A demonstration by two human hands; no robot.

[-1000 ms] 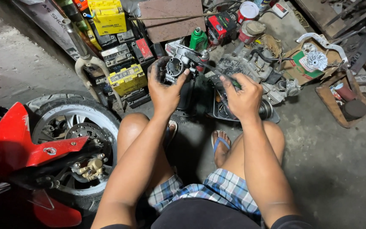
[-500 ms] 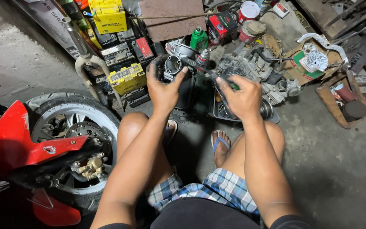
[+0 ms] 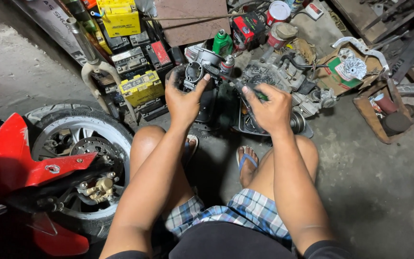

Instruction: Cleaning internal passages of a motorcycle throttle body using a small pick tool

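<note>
- Our left hand (image 3: pixel 183 98) wraps a round metal engine part (image 3: pixel 193 72), fingers curled around its rim, so its open face tilts toward us.
- Our right hand (image 3: pixel 270 109) closes tight on a dark tool (image 3: pixel 226 77), whose tip reaches just beyond the left fingertips to the part.
- Beyond the right knuckles sits the engine block (image 3: pixel 283 79).

Both bare forearms reach forward between raised knees; left hand (image 3: pixel 184 98) and right hand (image 3: pixel 269 109) have fingers curled closed.
</note>
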